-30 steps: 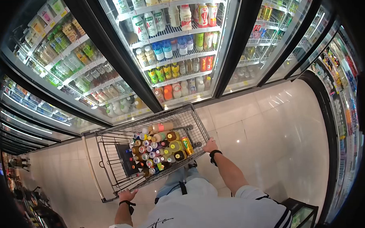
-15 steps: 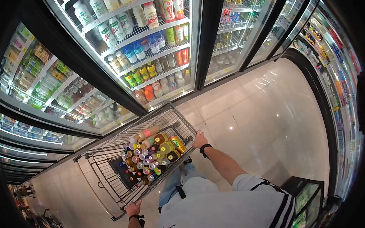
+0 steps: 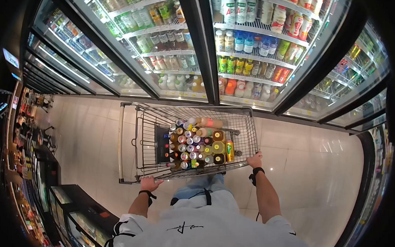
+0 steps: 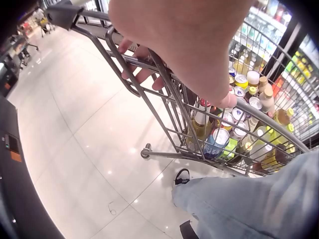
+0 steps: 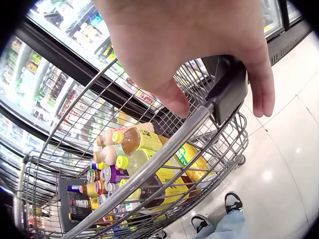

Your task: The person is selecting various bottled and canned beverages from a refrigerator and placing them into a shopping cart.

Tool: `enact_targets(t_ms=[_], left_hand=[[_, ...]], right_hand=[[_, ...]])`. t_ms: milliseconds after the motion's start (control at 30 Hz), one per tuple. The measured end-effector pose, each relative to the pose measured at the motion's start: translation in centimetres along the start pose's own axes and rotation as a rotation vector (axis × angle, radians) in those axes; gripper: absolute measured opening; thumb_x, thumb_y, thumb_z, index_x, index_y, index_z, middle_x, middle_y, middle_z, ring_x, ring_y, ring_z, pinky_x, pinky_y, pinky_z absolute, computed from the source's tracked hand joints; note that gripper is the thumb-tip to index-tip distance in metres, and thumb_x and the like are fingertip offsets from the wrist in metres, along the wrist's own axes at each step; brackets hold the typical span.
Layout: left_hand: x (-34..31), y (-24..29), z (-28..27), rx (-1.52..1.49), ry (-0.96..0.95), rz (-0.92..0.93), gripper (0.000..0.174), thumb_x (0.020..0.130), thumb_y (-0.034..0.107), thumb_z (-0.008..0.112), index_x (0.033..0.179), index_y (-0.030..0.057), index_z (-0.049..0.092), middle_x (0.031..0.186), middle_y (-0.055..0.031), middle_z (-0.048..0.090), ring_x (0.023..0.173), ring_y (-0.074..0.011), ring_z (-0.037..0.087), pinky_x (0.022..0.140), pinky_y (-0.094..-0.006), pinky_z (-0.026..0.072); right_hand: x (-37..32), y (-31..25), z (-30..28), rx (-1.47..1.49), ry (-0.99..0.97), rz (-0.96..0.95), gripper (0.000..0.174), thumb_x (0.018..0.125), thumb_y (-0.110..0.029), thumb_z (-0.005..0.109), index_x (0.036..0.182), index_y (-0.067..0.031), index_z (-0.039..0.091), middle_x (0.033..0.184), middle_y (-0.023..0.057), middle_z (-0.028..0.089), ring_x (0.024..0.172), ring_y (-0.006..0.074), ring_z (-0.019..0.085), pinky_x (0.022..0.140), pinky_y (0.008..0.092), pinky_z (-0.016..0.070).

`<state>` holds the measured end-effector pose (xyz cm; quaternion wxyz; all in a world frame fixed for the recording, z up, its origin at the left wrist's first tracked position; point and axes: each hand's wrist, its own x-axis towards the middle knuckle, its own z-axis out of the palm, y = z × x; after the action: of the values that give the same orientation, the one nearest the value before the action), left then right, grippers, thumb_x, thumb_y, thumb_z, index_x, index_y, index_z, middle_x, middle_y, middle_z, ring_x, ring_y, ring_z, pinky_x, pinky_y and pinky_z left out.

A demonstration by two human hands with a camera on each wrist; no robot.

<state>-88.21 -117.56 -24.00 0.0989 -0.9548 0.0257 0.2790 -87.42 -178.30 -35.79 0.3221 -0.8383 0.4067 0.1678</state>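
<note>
A wire shopping cart (image 3: 136, 125) stands crosswise in front of me, its handle end to the left. My left hand (image 3: 151, 183) grips the near top rail close to the handle end; in the left wrist view its fingers (image 4: 142, 69) curl among the wires and the thumb lies along the rail. My right hand (image 3: 254, 160) holds the near front corner, thumb inside and fingers outside the black corner piece (image 5: 230, 89). Packed inside the basket are several cans (image 3: 182, 139), yellow-labelled tea bottles (image 5: 144, 164) and a yellow can (image 3: 230, 151) at the front.
Glass-doored drink fridges (image 3: 256, 56) run along the far side, right beside the cart. Pale tiled floor (image 3: 312, 163) extends to the right, bounded by a curved black-edged shelf unit (image 3: 373, 169). Dark low display cases (image 3: 85, 206) stand behind at left.
The head view tilted one way, then swung back to the left, so the fridges sit farther right and the cart looks level. Both hands have stayed on the cart.
</note>
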Motion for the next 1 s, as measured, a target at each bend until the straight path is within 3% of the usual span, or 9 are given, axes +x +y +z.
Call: enact_targets(t_ms=[267,433,467,567,600,767,833,900,1000], left_hand=[[0.3,-1.6,0.1,0.030,0.106,0.053,0.092,0.080,0.084,0.038,0.098,-0.0016,0.068,0.093,-0.0213,0.069,0.093,-0.0381,0.065,0.093,-0.0580,0.0388],[0.8,-3.6,-0.3,-0.047,0.108,0.068,0.094,0.079,0.085,0.037,0.099,-0.0014,0.068,0.094,-0.0223,0.069,0.094,-0.0396,0.065,0.095,-0.0620,0.0375],[1.0,-4.1,-0.1,-0.043,0.121,0.074,0.095,0.079,0.086,0.036,0.099,-0.0017,0.068,0.095,-0.0231,0.069,0.095,-0.0400,0.065,0.096,-0.0628,0.0367],[1.5,-5.5,0.1,-0.059,0.127,0.076,0.096,0.080,0.085,0.034,0.101,-0.0027,0.067,0.098,-0.0254,0.069,0.098,-0.0411,0.065,0.099,-0.0647,0.0343],[1.7,-6.0,0.1,-0.049,0.139,0.089,0.096,0.081,0.085,0.034,0.101,-0.0032,0.067,0.097,-0.0261,0.069,0.098,-0.0415,0.065,0.100,-0.0646,0.0346],[2.8,-8.4,-0.4,0.004,0.209,0.127,0.090,0.082,0.082,0.038,0.097,-0.0024,0.067,0.092,-0.0243,0.069,0.091,-0.0390,0.066,0.094,-0.0584,0.0411],[3.1,-9.5,-1.4,-0.005,0.174,0.156,0.093,0.084,0.081,0.035,0.097,-0.0054,0.066,0.093,-0.0284,0.068,0.094,-0.0433,0.066,0.098,-0.0645,0.0380],[3.6,-10.7,-1.7,-0.015,0.196,0.161,0.092,0.085,0.080,0.034,0.095,-0.0058,0.067,0.089,-0.0264,0.069,0.089,-0.0414,0.068,0.097,-0.0647,0.0394],[4.3,-12.5,-3.1,0.017,0.197,0.234,0.091,0.087,0.079,0.032,0.091,-0.0054,0.068,0.079,-0.0221,0.070,0.076,-0.0365,0.070,0.091,-0.0634,0.0432]], right_hand=[[-1.2,-0.3,0.9,-0.033,-0.011,0.047,0.081,0.071,-0.025,0.072,0.130,0.0012,0.024,0.130,0.0285,0.040,0.110,0.0489,0.056,0.094,0.0502,0.0490],[-2.8,-1.2,1.8,-0.053,-0.032,0.130,0.088,0.069,-0.024,0.072,0.135,0.0011,0.018,0.134,0.0303,0.037,0.117,0.0496,0.052,0.100,0.0500,0.0462],[-2.7,-1.1,2.2,-0.008,-0.040,0.156,0.099,0.065,-0.025,0.079,0.136,0.0043,0.017,0.136,0.0331,0.032,0.120,0.0503,0.047,0.102,0.0490,0.0440],[-2.4,-0.6,3.7,-0.014,-0.049,0.212,0.102,0.064,-0.023,0.079,0.137,0.0045,0.014,0.137,0.0342,0.029,0.120,0.0499,0.046,0.101,0.0479,0.0449],[-2.0,-0.1,4.4,-0.012,-0.065,0.238,0.103,0.065,-0.024,0.080,0.138,0.0024,0.012,0.139,0.0322,0.028,0.120,0.0478,0.046,0.094,0.0511,0.0511],[-4.5,-3.1,3.5,0.016,-0.144,0.332,0.102,0.063,-0.024,0.080,0.138,0.0025,0.016,0.141,0.0311,0.028,0.121,0.0463,0.047,0.096,0.0502,0.0488],[-5.7,-5.2,3.4,-0.034,-0.147,0.395,0.100,0.062,-0.025,0.082,0.135,0.0012,0.019,0.138,0.0303,0.032,0.119,0.0443,0.048,0.093,0.0504,0.0505],[-7.0,-7.0,3.3,0.047,-0.160,0.405,0.094,0.063,-0.024,0.081,0.132,-0.0002,0.022,0.135,0.0293,0.034,0.117,0.0437,0.049,0.091,0.0514,0.0514],[-5.7,-6.0,6.7,-0.068,-0.070,0.399,0.091,0.063,-0.023,0.081,0.128,-0.0012,0.022,0.133,0.0292,0.034,0.117,0.0445,0.049,0.094,0.0531,0.0489]])
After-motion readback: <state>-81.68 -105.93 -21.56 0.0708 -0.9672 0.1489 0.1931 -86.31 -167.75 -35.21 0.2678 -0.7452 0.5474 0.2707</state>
